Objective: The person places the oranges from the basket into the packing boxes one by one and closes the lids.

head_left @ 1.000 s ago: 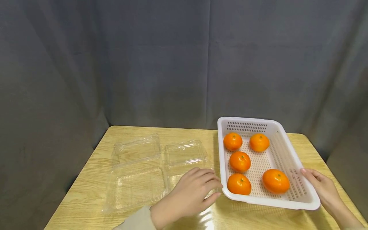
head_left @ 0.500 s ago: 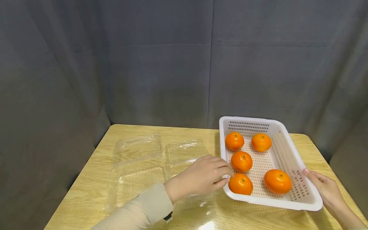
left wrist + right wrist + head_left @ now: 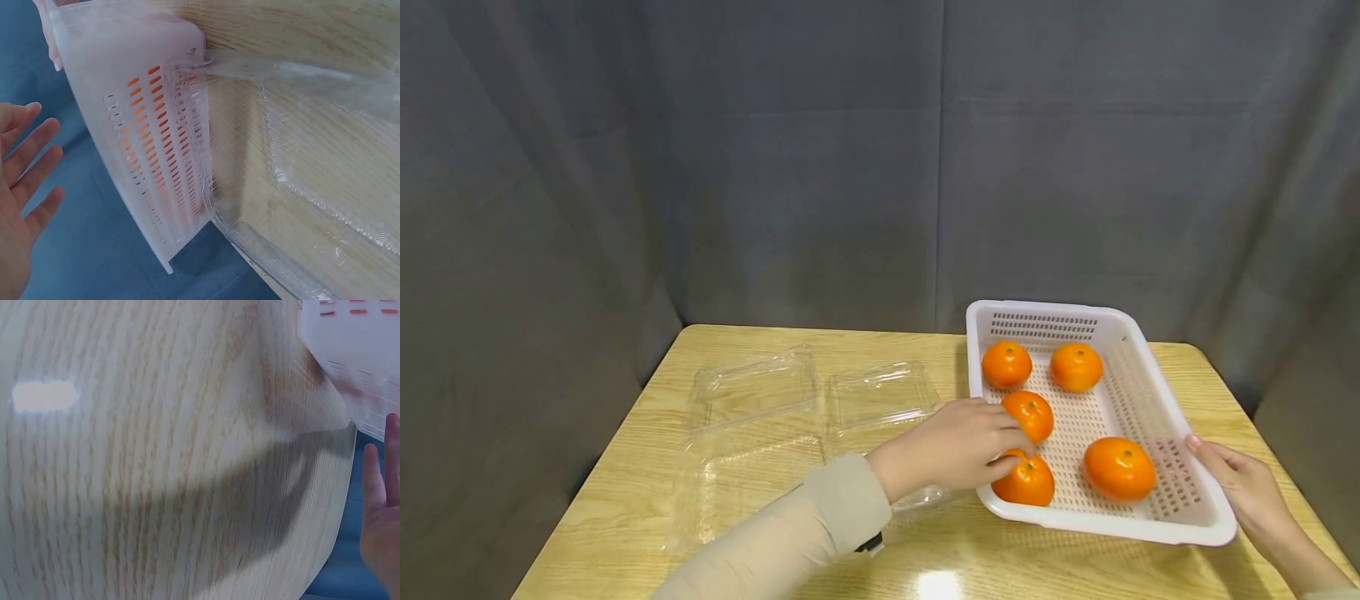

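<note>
A white plastic basket [image 3: 1105, 523] with slotted walls carries several orange tangerines, two of them at its back. My right hand [image 3: 1247, 492] grips the right rim, thumb over the edge; in the right wrist view this hand [image 3: 382, 525] shows beneath the basket wall [image 3: 350, 356]. Over the left rim reaches my left hand [image 3: 970, 442], fingertips right at the front-left tangerine [image 3: 1028, 485] and overlapping the middle-left tangerine [image 3: 1033, 414]. In the left wrist view the left hand's fingers [image 3: 37, 165] are spread and relaxed, above the basket's rim.
Two clear plastic clamshell containers lie lid-up on the wooden table [image 3: 617, 508]: a left container [image 3: 752, 467] and a right container [image 3: 880, 400], the latter partly behind my left arm. A grey curtain [image 3: 805, 167] surrounds the table at the back and sides.
My left hand has moved right, from beside the basket over its left rim to the front-left tangerine. The right hand keeps its grip, and the basket and tangerines have stayed in place.
</note>
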Demonstrator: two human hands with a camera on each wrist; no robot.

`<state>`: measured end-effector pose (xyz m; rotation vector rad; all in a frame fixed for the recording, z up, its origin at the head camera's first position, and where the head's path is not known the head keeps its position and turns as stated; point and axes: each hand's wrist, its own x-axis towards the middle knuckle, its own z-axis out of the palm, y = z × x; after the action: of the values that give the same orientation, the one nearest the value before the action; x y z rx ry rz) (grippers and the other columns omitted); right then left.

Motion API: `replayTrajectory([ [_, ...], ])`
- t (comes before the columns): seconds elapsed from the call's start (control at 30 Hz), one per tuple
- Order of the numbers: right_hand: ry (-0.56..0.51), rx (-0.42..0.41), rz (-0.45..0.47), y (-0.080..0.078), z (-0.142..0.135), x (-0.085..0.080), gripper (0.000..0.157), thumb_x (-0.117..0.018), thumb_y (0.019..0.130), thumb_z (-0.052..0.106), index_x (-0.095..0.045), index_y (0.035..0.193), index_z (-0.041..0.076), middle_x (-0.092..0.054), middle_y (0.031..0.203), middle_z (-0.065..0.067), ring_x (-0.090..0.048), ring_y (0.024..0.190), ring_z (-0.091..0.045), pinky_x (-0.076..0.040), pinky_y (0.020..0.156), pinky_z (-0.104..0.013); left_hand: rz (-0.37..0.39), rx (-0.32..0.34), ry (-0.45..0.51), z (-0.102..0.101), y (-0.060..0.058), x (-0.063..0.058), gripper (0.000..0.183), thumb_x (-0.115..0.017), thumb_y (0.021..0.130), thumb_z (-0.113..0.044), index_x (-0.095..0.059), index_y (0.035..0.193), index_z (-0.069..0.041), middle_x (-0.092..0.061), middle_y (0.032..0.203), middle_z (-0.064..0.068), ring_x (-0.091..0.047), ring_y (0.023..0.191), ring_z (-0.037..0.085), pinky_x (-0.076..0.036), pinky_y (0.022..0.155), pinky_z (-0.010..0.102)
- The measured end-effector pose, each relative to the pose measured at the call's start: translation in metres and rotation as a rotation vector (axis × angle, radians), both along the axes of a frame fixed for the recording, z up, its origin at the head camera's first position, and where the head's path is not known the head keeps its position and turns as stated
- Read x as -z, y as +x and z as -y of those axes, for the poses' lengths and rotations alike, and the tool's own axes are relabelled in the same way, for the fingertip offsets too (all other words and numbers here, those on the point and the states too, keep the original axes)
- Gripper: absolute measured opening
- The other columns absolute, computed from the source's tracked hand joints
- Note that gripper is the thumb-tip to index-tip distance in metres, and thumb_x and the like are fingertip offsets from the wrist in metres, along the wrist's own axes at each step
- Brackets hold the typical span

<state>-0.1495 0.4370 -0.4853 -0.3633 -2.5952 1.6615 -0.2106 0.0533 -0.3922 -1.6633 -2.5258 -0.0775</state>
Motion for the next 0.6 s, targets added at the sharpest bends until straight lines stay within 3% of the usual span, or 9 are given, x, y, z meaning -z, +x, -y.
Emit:
replayTrajectory([
  [0.23,-0.028,-0.006,-0.001,0.001,0.0,0.001,0.033,-0.05,0.104,0.036,-0.059,0.08,0.056,-0.069,0.072,0.015,-0.068,0.062,-0.011,-0.055,0.053,-0.031,0.064,-0.025,-0.061,-0.017,-0.006,-0.002,0.024,-0.058,0.1,-0.034,-0.069,0.122,-0.031,-0.064,0.121,-0.02,-0.056,0.114,0.001,-0.039,0.099,0.021],
  [0.6,-0.011,-0.017,0.016,0.0,-0.002,0.0,0.031,-0.048,0.104,0.038,-0.058,0.081,0.055,-0.069,0.073,0.014,-0.068,0.064,-0.011,-0.056,0.054,-0.031,0.159,-0.048,-0.168,-0.043,-0.012,-0.002,0.028,-0.068,0.093,-0.039,-0.069,0.121,-0.036,-0.065,0.115,-0.022,-0.056,0.097,-0.006,-0.044,0.075,0.017],
])
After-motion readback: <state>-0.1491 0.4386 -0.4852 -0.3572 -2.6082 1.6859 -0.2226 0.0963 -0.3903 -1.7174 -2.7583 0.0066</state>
